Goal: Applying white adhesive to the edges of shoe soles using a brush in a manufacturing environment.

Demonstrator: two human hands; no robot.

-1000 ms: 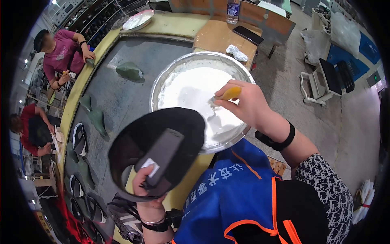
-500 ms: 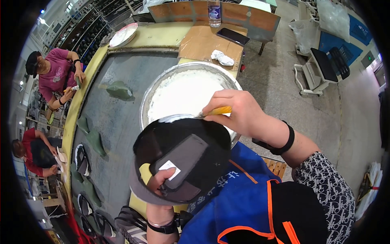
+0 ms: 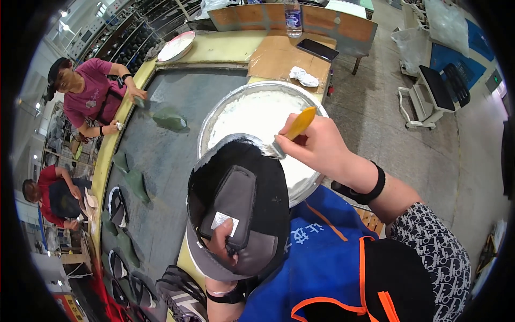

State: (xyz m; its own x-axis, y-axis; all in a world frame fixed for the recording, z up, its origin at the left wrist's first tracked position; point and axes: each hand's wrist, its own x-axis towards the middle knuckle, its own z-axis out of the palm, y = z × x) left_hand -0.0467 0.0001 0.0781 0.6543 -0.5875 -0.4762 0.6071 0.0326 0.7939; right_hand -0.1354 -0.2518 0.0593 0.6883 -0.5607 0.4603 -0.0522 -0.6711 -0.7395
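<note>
My left hand (image 3: 222,240) grips a grey and black shoe upper (image 3: 268,244), its thumb inside by a small white label and most of its fingers hidden. The upper's open side faces up, showing a padded grey tongue, and white paste coats part of its far edge. In my right hand (image 3: 322,147) is a brush (image 3: 301,123) with a yellow handle; its bristles touch that edge at the upper right. Behind the upper stands a large metal basin (image 3: 204,129) of thick white paste (image 3: 257,110), partly covered by the upper and my right hand.
Green shoe lasts (image 3: 170,119) and several shoe uppers (image 3: 117,206) lie on the grey belt (image 3: 166,88). Two people work along its left side. Beyond the basin, cardboard (image 3: 268,56) bears a phone (image 3: 317,49), a bottle (image 3: 293,20) and a crumpled white wad (image 3: 304,77).
The upper has turned and tilted in my left hand. My right hand has swung the brush handle upright, with the bristles shifted along the edge. A person at left has lowered a green last toward the belt.
</note>
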